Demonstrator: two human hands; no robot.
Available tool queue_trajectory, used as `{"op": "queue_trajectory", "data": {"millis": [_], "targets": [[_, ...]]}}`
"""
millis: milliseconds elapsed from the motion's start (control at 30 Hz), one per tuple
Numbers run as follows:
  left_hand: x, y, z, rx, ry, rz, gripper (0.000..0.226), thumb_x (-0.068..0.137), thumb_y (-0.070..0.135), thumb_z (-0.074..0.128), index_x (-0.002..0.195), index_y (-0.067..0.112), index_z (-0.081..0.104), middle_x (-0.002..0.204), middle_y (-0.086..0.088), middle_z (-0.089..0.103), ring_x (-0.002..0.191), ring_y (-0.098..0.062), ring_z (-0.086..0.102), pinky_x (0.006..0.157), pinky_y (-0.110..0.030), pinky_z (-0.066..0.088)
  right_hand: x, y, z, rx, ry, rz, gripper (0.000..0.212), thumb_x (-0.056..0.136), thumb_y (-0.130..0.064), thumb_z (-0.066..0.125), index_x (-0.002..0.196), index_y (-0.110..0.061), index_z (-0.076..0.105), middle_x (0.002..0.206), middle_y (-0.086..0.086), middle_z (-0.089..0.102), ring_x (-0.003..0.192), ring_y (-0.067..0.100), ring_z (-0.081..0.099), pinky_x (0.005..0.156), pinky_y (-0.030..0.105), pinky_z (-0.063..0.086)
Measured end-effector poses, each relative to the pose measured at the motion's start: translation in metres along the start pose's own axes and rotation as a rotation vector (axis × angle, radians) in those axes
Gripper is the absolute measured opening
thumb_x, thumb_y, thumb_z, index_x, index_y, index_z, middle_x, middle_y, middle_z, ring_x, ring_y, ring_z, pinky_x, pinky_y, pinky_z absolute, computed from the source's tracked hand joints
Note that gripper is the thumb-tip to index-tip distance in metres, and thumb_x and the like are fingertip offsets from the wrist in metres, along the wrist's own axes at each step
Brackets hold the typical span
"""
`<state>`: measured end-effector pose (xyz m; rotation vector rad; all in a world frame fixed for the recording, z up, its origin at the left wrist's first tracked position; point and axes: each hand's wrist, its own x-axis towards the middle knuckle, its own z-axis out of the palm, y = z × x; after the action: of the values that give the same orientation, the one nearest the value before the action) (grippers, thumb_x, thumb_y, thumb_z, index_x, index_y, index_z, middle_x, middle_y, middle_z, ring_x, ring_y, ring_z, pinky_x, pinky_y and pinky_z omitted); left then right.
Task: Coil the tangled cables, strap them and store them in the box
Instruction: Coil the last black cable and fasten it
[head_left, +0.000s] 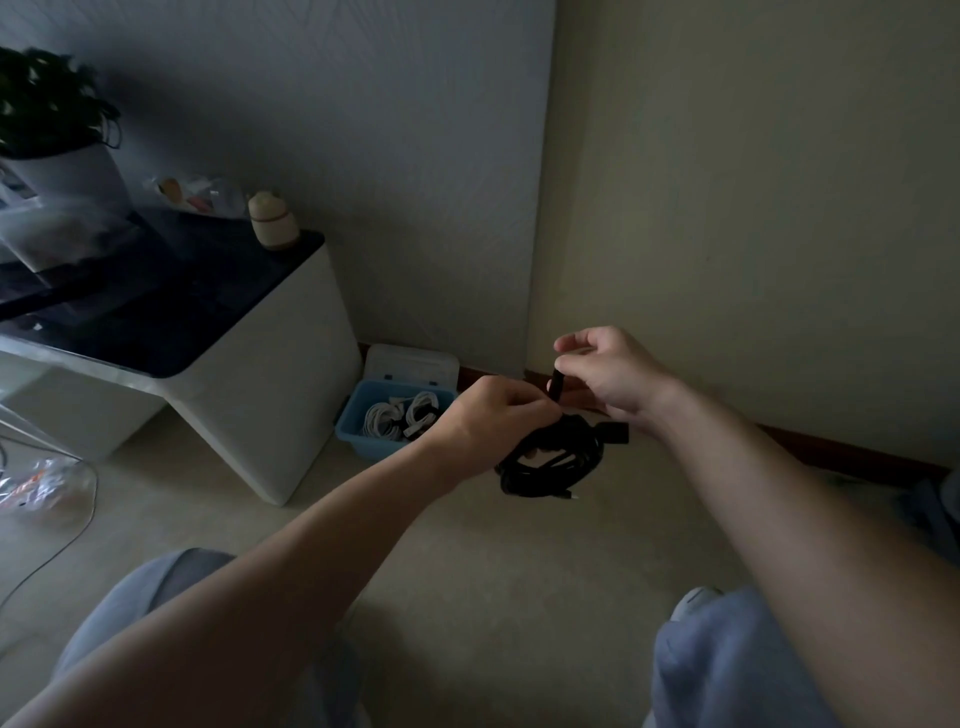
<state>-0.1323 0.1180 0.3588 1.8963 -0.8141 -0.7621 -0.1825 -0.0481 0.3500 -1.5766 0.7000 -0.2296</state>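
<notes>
Strapping now: my left hand (498, 415) has its fingers (530, 402) curled tight round the top of the black coiled cable (550, 462). The cable hangs in a bundle of loops just below my knuckles, off the floor as far as I can judge. My right hand (608, 374) is close beside it, thumb and forefinger pinching the upper end of a short black strap (557, 384) that stands upright between the two hands. The rest of that hand is loosely curled and holds nothing. A black plug end (615, 432) pokes out of the bundle under my right palm.

Out beyond my left knuckles, on the floor by the wall, sits the open blue plastic box (358, 439), with coils of white cable (405, 415) inside and its white lid (410, 364) propped up behind.

Doing this well, I reckon, means the left fingers clamp every loop so none slips. The strap goes on taut, wound round the neck of the coil right against my left fingertips, not lower down where the loops fan out. That loose plug end wants tucking in first, or it will flop about. It's dim, and my left fingers hide the strap's lower end, so I can't tell whether it is already round the bundle. A slack wrap is the danger: the coil could spring open on its way to the box.
</notes>
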Motion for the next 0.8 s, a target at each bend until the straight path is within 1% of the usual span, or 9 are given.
{"op": "queue_trajectory", "data": {"millis": [67,133,200,300,433,567,667,733,800], "targets": [[0.0,-0.001,0.0,-0.003,0.001,0.014,0.015,0.094,0.024,0.065,0.084,0.026,0.076,0.075,-0.001,0.075,0.058,-0.006,0.065,0.056,-0.019,0.051,0.0,-0.001,0.0,0.018,0.002,-0.009,0.017,0.096,0.005,0.055,0.096,-0.012,0.056,0.085,0.011,0.056,0.064,0.021,0.063,0.05,0.027,0.055],[0.001,-0.002,0.0,-0.045,0.009,0.035,0.014,0.091,0.016,0.067,0.087,0.027,0.074,0.077,-0.004,0.076,0.06,-0.01,0.066,0.06,-0.022,0.053,-0.001,-0.002,0.0,0.02,-0.007,-0.013,0.016,0.095,0.005,0.056,0.1,-0.011,0.057,0.083,0.01,0.057,0.063,0.019,0.061,0.048,0.025,0.053],[0.001,-0.002,-0.002,-0.067,0.016,0.046,0.012,0.088,0.012,0.069,0.092,0.023,0.072,0.08,-0.01,0.076,0.062,-0.016,0.067,0.06,-0.023,0.053,-0.002,-0.002,0.0,0.016,-0.013,-0.024,0.017,0.094,0.005,0.057,0.104,-0.009,0.057,0.086,0.011,0.056,0.063,0.017,0.06,0.047,0.024,0.052],[0.002,-0.004,-0.003,-0.075,0.023,0.043,0.012,0.087,0.011,0.071,0.098,0.016,0.067,0.08,-0.011,0.075,0.059,-0.016,0.066,0.056,-0.021,0.052,-0.002,-0.003,0.0,0.026,-0.008,-0.036,0.016,0.094,0.005,0.057,0.101,-0.01,0.057,0.091,0.014,0.054,0.062,0.018,0.061,0.047,0.025,0.053],[0.001,-0.004,-0.002,-0.089,0.022,0.046,0.008,0.089,0.008,0.068,0.087,0.015,0.071,0.065,-0.002,0.072,0.053,-0.008,0.062,0.054,-0.016,0.05,-0.002,-0.003,0.0,0.045,-0.005,-0.046,0.017,0.095,0.006,0.057,0.095,-0.011,0.057,0.089,0.013,0.055,0.057,0.016,0.065,0.047,0.025,0.054],[0.0,-0.001,-0.002,-0.12,0.052,0.028,0.008,0.09,0.01,0.067,0.085,0.011,0.073,0.064,-0.001,0.069,0.053,-0.009,0.061,0.053,-0.017,0.05,0.002,-0.001,-0.001,0.04,0.005,-0.042,0.017,0.095,0.006,0.057,0.097,-0.011,0.056,0.089,0.013,0.056,0.057,0.016,0.068,0.048,0.026,0.055],[-0.001,0.0,-0.002,-0.128,0.061,0.025,0.009,0.09,0.009,0.065,0.083,0.012,0.071,0.067,-0.002,0.068,0.059,-0.015,0.06,0.055,-0.022,0.049,0.004,0.004,-0.002,-0.037,0.015,0.011,0.017,0.094,0.008,0.055,0.106,-0.005,0.054,0.084,0.012,0.055,0.05,0.017,0.065,0.047,0.027,0.057],[-0.002,0.0,-0.002,-0.114,0.059,0.017,0.006,0.09,0.01,0.066,0.086,0.011,0.071,0.068,-0.002,0.068,0.059,-0.014,0.059,0.055,-0.021,0.048,0.005,0.008,-0.002,-0.125,-0.002,0.046,0.023,0.094,0.008,0.054,0.115,-0.002,0.051,0.084,0.013,0.055,0.045,0.015,0.064,0.045,0.027,0.057],[-0.002,0.0,-0.001,-0.097,0.061,0.004,0.006,0.089,0.011,0.066,0.089,0.009,0.072,0.066,0.001,0.068,0.057,-0.012,0.059,0.055,-0.02,0.047,0.005,0.01,0.001,-0.222,-0.008,0.041,0.023,0.095,0.008,0.052,0.115,-0.002,0.05,0.084,0.014,0.057,0.042,0.012,0.063,0.043,0.025,0.054]]}}
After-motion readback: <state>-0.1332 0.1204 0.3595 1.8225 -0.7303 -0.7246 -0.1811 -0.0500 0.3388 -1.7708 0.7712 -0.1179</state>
